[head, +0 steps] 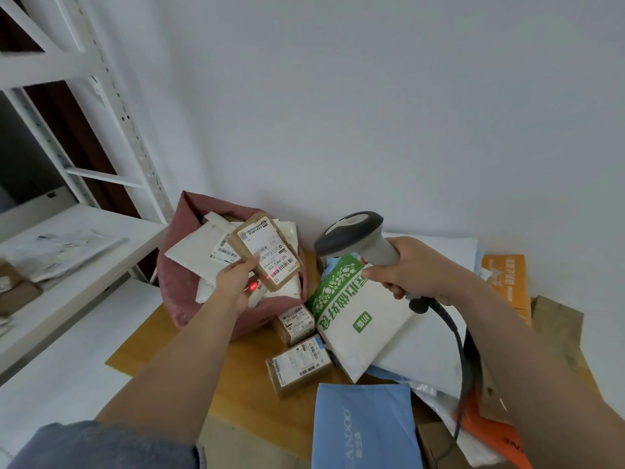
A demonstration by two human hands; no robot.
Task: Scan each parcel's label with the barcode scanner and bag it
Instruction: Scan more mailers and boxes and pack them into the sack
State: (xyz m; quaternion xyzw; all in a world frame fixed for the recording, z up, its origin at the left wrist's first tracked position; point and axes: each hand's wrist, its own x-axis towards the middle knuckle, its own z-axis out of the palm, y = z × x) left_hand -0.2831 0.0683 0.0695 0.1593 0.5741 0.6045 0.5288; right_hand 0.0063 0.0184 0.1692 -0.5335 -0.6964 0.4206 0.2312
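My left hand [236, 282] grips a small brown parcel [267, 252] by its lower left edge, white label facing up, above the dark red bag [182, 282]. A red scan line crosses the label's barcode, and a red dot shows on my left fingers. My right hand [412, 269] grips the handle of the grey barcode scanner [355, 236], whose head points left at the parcel. The bag holds several white mailers [196, 247]. Two small brown boxes [297, 363] and a white-and-green mailer [358, 319] lie on the wooden table [142, 346].
A blue mailer [365, 428], large white mailers [436, 346], an orange box [507, 282] and brown packaging [554, 330] crowd the table's right side. The scanner's black cable [460, 346] hangs toward me. White shelving [77, 231] with parcels stands at the left; a white wall is behind.
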